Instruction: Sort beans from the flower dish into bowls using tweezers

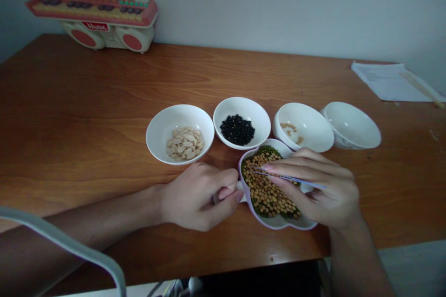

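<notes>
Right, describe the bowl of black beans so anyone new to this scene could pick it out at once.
On the wooden table, find the row of four white bowls behind the scalloped dish. The bowl of black beans is second from the left. Its dark heap sets it apart from the pale, flat pieces in the leftmost bowl and the few tan bits in the third bowl.

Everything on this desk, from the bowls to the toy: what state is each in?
Scalloped dish: upright, tan beans over green ones
Tweezers: held, prongs slightly apart
Left hand: closed on the dish's handle
Right hand: pinching the tweezers
Leftmost bowl: partly filled, pale flat pieces
Second bowl: partly filled, black beans
Third bowl: a few tan beans inside
Rightmost bowl: open side up
Musical toy: standing
Papers: lying flat
</notes>
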The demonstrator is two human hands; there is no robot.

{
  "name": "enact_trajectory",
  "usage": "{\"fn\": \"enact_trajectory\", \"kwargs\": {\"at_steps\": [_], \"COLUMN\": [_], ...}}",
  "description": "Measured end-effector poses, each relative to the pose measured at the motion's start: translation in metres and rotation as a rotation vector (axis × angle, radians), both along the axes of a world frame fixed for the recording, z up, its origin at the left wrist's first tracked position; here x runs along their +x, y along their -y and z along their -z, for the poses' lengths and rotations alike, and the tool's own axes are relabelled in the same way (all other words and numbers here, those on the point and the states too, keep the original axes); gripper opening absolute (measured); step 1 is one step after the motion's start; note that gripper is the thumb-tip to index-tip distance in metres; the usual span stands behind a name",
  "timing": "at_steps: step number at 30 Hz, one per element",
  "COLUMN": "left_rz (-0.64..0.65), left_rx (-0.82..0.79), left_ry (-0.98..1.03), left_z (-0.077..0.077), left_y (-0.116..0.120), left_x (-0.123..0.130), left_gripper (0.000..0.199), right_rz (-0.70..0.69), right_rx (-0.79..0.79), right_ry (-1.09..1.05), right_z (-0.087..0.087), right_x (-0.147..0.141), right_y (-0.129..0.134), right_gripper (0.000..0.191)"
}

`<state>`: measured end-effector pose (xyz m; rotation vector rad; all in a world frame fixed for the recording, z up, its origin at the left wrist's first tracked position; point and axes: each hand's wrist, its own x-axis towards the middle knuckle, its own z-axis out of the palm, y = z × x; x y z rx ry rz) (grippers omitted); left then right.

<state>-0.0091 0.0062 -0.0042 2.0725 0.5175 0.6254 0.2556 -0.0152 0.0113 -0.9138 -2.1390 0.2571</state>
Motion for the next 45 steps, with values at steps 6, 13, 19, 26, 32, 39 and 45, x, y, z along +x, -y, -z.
{"fn": "enact_trajectory", "kwargs": {"at_steps": [6,13,19,26,32,39,45], "left_rz": [-0.006,-0.003,-0.004,-0.002,-0.005,-0.009,-0.009], "left_rx": [0.0,-0.009,-0.006,-0.002,-0.005,0.013,0.01], "left_ry": [0.008,-0.007,-0.013,-0.011,-0.009,-0.008,-0.008], "left_z": [-0.0009,0.0001,-0.0005,-0.0008,-0.0004,-0.0018,-0.0009], "left_y": [0.0006,0.0007,0.0004,0.0003,0.0005,0.0004,0.0002], "left_x": [-0.0001,-0.001,-0.0008,-0.0006,-0.0009,-0.0007,-0.0004], "left_gripper": [0.029,0.028,0.029,0.028,0.029,0.029,0.029], "right_rz": [-0.018,-0.001,-0.001,0.024,0.004,0.024,0.021], "right_rx": [0.001,-0.008,0.013,0.012,0.009,0.01,0.016], "right_ry": [0.014,0.023,0.036,0.013,0.019,0.017,0.027], "right_z": [-0.0007,-0.0029,-0.0042,-0.0054,-0.0039,-0.0049,-0.0063], "right_x": [-0.0013,-0.0014,-0.0023,-0.0037,-0.0023,-0.0037,-0.0048], "right_y": [-0.0024,-0.003,-0.0027,-0.0025,-0.002,-0.0028,-0.0034], "right_gripper": [0.041,0.037,0.035,0.036,0.038,0.033,0.03]}}
